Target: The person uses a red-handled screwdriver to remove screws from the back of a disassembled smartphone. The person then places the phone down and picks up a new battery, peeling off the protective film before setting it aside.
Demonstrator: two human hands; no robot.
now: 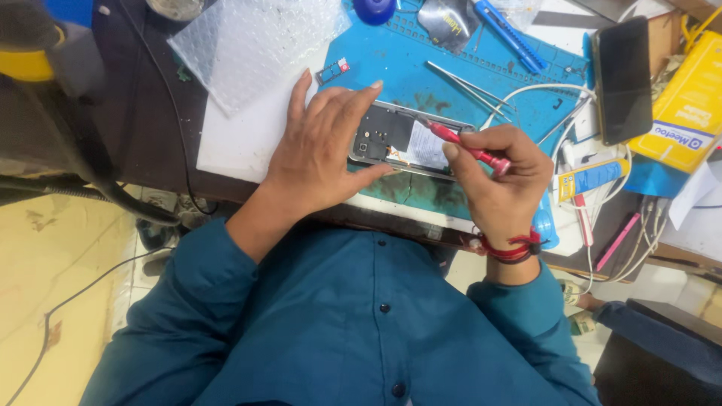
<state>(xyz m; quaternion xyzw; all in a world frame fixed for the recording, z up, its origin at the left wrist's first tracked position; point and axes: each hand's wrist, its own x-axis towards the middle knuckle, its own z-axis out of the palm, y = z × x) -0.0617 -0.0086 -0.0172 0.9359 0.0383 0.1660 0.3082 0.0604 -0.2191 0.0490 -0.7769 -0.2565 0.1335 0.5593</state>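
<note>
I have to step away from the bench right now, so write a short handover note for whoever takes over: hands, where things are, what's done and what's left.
Left hand: flat on the opened phone, pinning it to the blue mat.
Right hand: fingers grip the red screwdriver, tip down on the phone's inside near its top edge.
Around: metal tweezers on the mat above the phone, a second phone with a dark screen to the right, bubble wrap at upper left.
Done: back cover is off, internals exposed.
Left: the screwdriver work inside the phone is in hand; how many screws remain cannot be told.

Opened phone [391, 139] on mat [481, 83]
</note>
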